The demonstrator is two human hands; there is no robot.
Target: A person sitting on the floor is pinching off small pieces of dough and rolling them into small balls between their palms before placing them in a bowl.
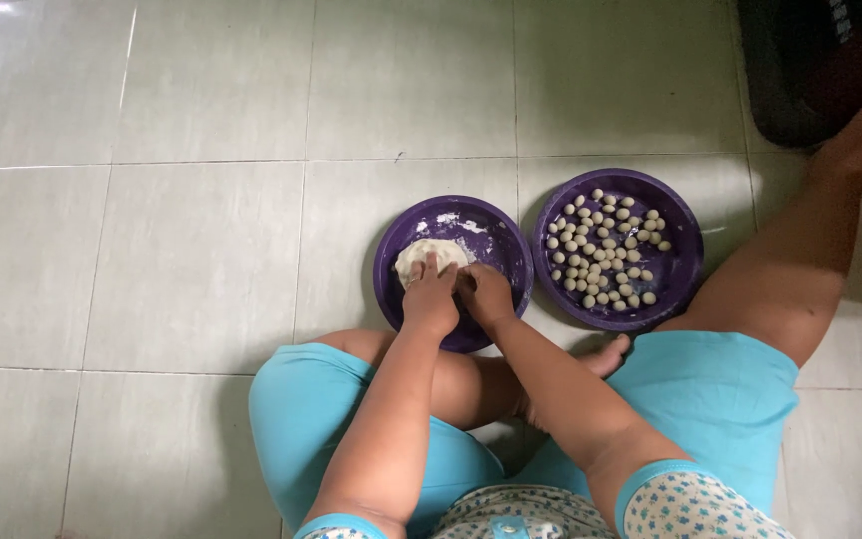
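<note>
Two purple plates sit on the pale glossy tile floor (202, 250) at mid-frame. From my remote view, the right plate (685, 269) holds many small round beige balls (601, 250); the left plate (506, 255), dusted with flour, carries a soft flattened dough lump (421, 255). My left hand (431, 299) and right hand (484, 291) meet at its lower edge, fingers curled and pinching dough. I judge small, even pinches work best.

Left hand (430, 297) and right hand (485, 292) press down, side by side.
</note>
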